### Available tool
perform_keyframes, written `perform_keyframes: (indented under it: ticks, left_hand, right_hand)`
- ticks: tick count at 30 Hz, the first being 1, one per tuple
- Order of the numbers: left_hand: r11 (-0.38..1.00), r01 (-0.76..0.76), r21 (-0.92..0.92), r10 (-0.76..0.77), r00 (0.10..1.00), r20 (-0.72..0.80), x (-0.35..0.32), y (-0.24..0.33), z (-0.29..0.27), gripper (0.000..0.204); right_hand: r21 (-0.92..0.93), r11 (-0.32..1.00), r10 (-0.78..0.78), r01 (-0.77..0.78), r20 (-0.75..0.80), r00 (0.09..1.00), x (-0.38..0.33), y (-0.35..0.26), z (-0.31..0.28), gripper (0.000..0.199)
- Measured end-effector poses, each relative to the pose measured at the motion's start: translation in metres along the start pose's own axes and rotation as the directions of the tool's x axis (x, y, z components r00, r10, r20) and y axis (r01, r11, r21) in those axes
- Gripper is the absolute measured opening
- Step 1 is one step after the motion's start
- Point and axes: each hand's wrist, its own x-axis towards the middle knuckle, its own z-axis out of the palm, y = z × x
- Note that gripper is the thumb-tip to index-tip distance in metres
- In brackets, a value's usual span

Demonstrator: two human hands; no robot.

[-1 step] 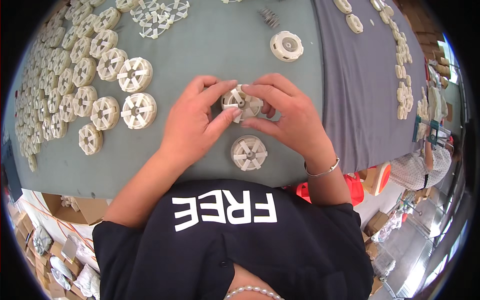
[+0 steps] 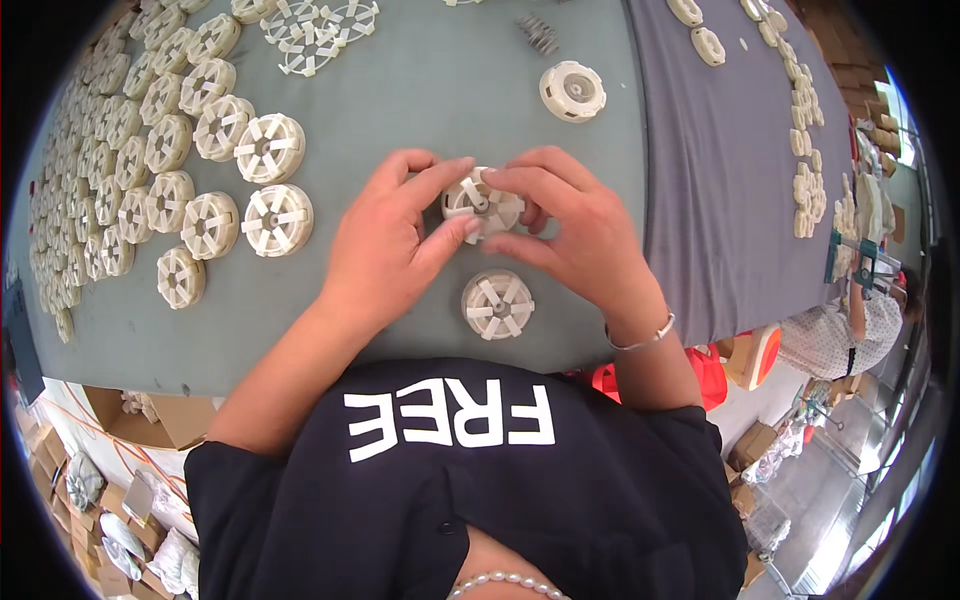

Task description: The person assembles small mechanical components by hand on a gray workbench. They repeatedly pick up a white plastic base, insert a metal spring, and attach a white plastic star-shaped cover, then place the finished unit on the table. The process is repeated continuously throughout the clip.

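Together, the left hand [image 2: 385, 240] and the right hand [image 2: 582, 222] grasped a round cream part [image 2: 484, 203] by its rim, over the grey-green table [image 2: 400, 110]. Just nearer the person lay a spoked disc [image 2: 498, 306]. Farther off, rightward, another round part [image 2: 574, 92] sat near grey coiled pieces [image 2: 538, 36]; similar discs [image 2: 210, 226] crowded the table's left side.

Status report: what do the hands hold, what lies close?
Left hand, right hand: both on round cream part. White spokes showing. Similar part on table, between hands and black shirt.
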Motion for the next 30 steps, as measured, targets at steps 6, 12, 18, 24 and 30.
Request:
perform_keyframes:
  ticks: [6, 12, 18, 24, 30]
  left_hand:
    - [0.990, 0.077, -0.117, -0.074, 0.997, 0.030, 0.002, -0.006, -0.002, 0.042]
    - [0.994, 0.099, -0.042, -0.100, 0.995, -0.016, 0.005, -0.010, 0.001, 0.042]
    - [0.977, -0.105, 0.188, 0.102, 0.994, 0.025, 0.001, -0.007, -0.008, 0.063]
    - [0.925, 0.077, 0.373, -0.052, 0.996, -0.077, -0.023, -0.015, -0.073, 0.067]
    - [0.889, 0.327, 0.321, -0.256, 0.935, -0.245, -0.020, -0.018, -0.105, 0.063]
  right_hand:
    - [0.023, 1.000, -0.015, 0.017, -0.095, 0.995, -0.005, -0.002, 0.013, 0.055]
    - [-0.071, 0.997, 0.003, -0.010, -0.093, 0.996, -0.007, -0.002, 0.019, 0.052]
    - [-0.140, 0.973, -0.187, 0.182, -0.020, 0.982, -0.005, 0.005, 0.010, 0.059]
    - [-0.221, 0.970, 0.006, -0.100, -0.389, 0.921, 0.027, 0.067, -0.055, 0.056]
    - [-0.152, 0.980, -0.136, 0.125, -0.069, 0.988, 0.058, 0.066, -0.014, 0.046]
